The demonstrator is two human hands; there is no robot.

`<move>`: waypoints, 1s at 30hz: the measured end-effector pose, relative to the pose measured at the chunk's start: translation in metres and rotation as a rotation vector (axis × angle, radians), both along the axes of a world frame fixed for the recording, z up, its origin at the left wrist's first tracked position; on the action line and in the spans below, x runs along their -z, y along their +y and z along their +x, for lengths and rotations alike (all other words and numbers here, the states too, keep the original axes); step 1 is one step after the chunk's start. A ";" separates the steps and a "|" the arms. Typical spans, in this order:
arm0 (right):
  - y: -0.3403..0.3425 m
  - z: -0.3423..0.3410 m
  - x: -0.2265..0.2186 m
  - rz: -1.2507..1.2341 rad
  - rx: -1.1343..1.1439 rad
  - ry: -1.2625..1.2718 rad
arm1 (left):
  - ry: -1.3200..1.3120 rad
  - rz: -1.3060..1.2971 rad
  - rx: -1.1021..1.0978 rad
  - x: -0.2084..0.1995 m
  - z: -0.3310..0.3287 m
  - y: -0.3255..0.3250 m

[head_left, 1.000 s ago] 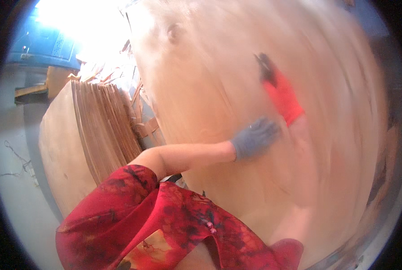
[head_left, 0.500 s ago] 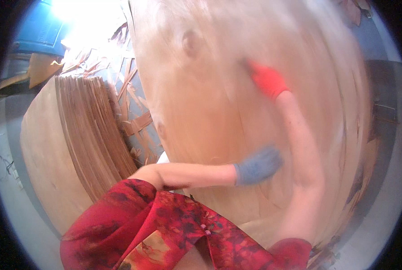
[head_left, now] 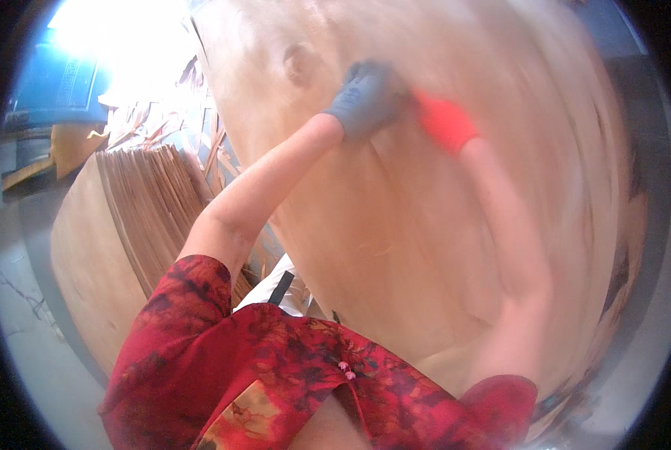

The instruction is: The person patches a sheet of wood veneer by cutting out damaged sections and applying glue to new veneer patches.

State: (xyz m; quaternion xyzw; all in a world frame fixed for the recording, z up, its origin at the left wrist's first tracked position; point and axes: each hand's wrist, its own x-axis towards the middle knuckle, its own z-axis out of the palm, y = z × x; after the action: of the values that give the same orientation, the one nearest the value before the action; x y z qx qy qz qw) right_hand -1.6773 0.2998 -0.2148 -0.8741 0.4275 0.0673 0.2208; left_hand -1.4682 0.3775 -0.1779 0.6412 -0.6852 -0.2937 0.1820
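A wide, pale brown sheet of wood veneer (head_left: 395, 247) with a dark knot lies in front of me, on top of what seems to be a stack. Over its far part is my left hand (head_left: 365, 101) in a blue-grey glove, its fingers smeared by motion. Close by on the right, my right hand (head_left: 445, 122) wears a bright red-orange glove and reaches toward the left one. Its fingertips blur into the wood, so whether anything is between them does not show. The two hands nearly meet.
A tall stack of veneer sheets (head_left: 151, 214) stands on the left with its layered edge facing the big sheet. Torn veneer strips (head_left: 217, 154) litter the floor between them. Farther back at the left is a blue panel (head_left: 58, 82) beside strong light.
My left hand has swung forward from near my body to the far part of the sheet, beside my right hand. The right hand stays at nearly the same spot.
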 end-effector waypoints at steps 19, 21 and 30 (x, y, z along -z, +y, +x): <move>0.118 -0.140 -0.010 0.053 0.331 -0.012 | -0.358 -0.360 0.131 0.082 -0.113 0.032; 0.136 -0.182 0.014 0.030 0.338 -0.054 | -0.392 -0.394 0.141 0.086 -0.118 0.027; 0.237 -0.283 0.012 0.028 0.505 -0.059 | -0.392 -0.404 0.175 0.086 -0.117 0.024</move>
State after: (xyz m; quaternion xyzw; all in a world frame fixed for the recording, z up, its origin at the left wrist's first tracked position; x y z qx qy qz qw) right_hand -1.9598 0.5363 -0.2270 -0.7380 0.6246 -0.0093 0.2550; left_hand -1.5852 0.4011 -0.2638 0.5748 -0.8047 -0.0365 0.1441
